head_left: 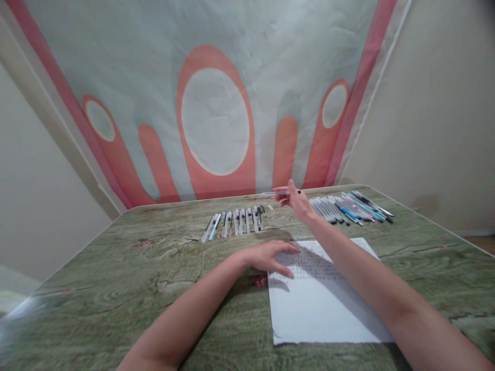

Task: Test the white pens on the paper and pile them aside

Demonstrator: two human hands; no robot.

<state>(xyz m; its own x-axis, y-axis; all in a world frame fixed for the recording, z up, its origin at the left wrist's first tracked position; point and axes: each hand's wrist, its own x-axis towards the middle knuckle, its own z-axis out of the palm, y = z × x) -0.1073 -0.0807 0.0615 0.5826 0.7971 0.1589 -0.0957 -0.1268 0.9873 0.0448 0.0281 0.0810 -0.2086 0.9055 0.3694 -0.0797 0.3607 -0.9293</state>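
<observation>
My right hand [297, 202] is raised over the far part of the table, its fingers closed on a slim clear pen [274, 193] that points left. Under my right forearm lies a white sheet of paper [309, 314], its upper half covered in handwriting. At the sheet's upper left edge my left hand [268, 256] rests with its fingers spread, holding nothing. Several pens [242, 221] stand in a spaced row left of my right hand. To its right, a denser group of pens [328, 208] lies side by side, partly behind my wrist.
The wood-patterned table [116, 268] reaches back to a printed cloth [214, 190] with coral shapes hanging behind it. A small white piece [270, 207] lies between the two pen groups. Plain walls [433, 113] stand at either side.
</observation>
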